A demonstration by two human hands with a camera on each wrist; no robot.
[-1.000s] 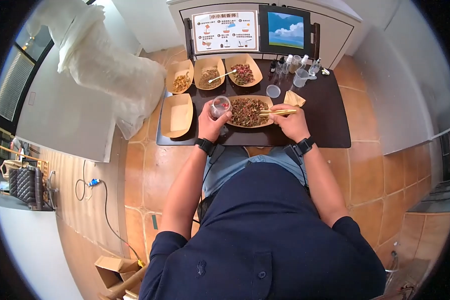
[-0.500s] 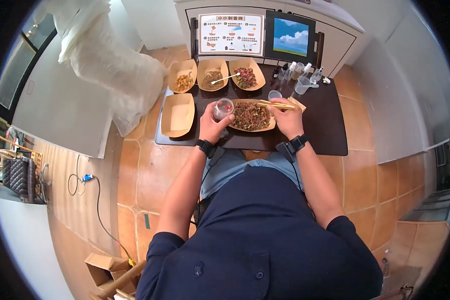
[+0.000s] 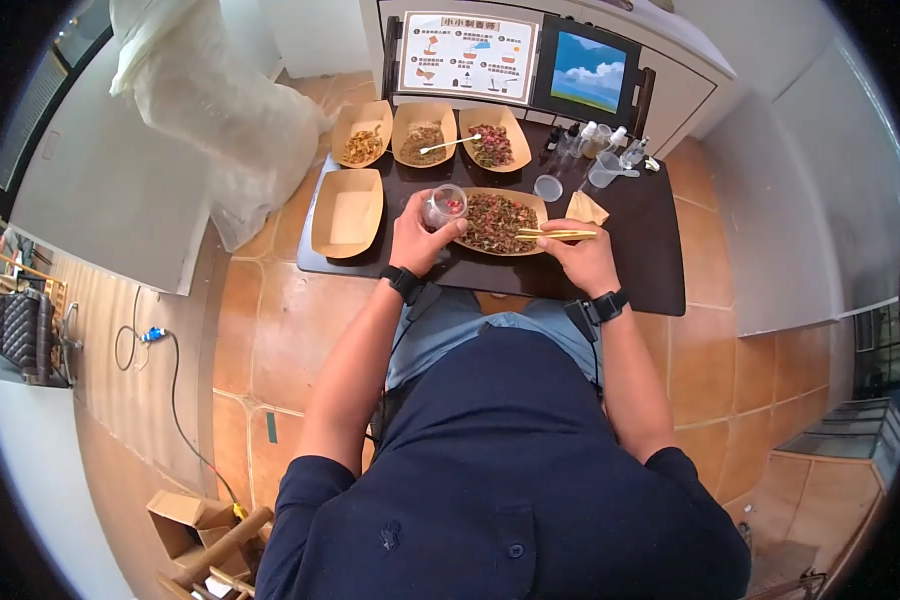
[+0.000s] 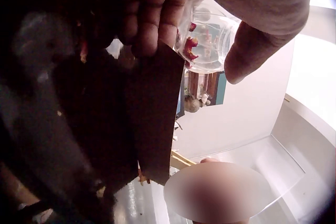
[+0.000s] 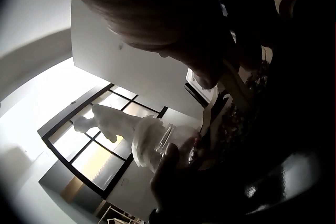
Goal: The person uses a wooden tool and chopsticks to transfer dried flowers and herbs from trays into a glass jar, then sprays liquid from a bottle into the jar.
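In the head view my left hand (image 3: 415, 242) grips a clear plastic cup (image 3: 445, 204) at the left end of a boat-shaped paper tray (image 3: 541, 207). A few red petals (image 4: 190, 48) lie inside the cup, as the left wrist view shows. Chopped dried red and brown plant bits (image 3: 497, 222) fill the tray. My right hand (image 3: 587, 258) pinches pale wooden tweezers (image 3: 560, 235) at the tray's right side, their tips over the bits. The right wrist view is dark, with the tweezers (image 5: 235, 88) close to the mix.
Three paper trays of dried plants, one with petals (image 3: 491, 148), line the table's far side, a white stick (image 3: 450, 145) across two. A bare paper tray (image 3: 347, 214) stands left. Small bottles (image 3: 600, 140), a measuring cup (image 3: 604, 170), a round lid (image 3: 548, 188) and folded paper (image 3: 587, 208) lie right.
The tweezers rose towards the tray's far edge half a second ago and are now lower over the mix again. My left hand keeps the cup at the tray's left end.
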